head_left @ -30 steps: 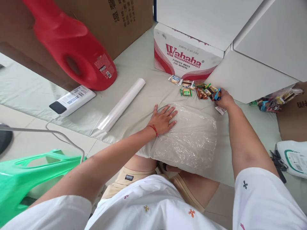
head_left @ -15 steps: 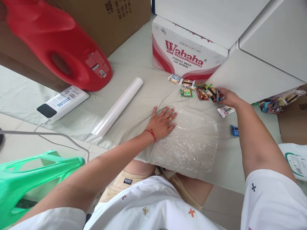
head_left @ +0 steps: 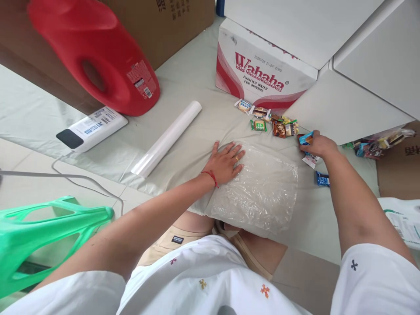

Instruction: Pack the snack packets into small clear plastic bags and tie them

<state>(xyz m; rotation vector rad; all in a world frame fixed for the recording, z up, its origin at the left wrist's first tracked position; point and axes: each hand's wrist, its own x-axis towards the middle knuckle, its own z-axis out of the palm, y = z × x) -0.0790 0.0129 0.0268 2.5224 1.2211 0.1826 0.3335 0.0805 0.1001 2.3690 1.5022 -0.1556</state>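
Observation:
My left hand (head_left: 225, 162) lies flat with fingers spread on the left edge of a clear plastic sheet (head_left: 259, 192) on the pale cloth. At the right, my right hand (head_left: 320, 145) is closed on a small snack packet (head_left: 306, 139) with blue and brown wrapping. Just below that hand lies a white packet (head_left: 310, 160), partly covered by it. A blue packet (head_left: 323, 179) rests nearer my right forearm. Several more wrapped snacks, among them a green one (head_left: 259, 125) and a brown one (head_left: 278, 129), lie left of my right hand.
Behind the snacks stands a Wahaha water carton (head_left: 262, 70) beside white drawers (head_left: 328, 78). A film roll (head_left: 167, 139), a white device (head_left: 92, 129) and a red jug (head_left: 108, 65) are to the left. A green stool (head_left: 49, 236) stands at lower left. More snacks (head_left: 377, 146) lie far right.
My right hand has drawn the blue and brown packet away from the pile, toward the right and slightly nearer me. The left hand stays on the sheet. The whole view has shifted a little.

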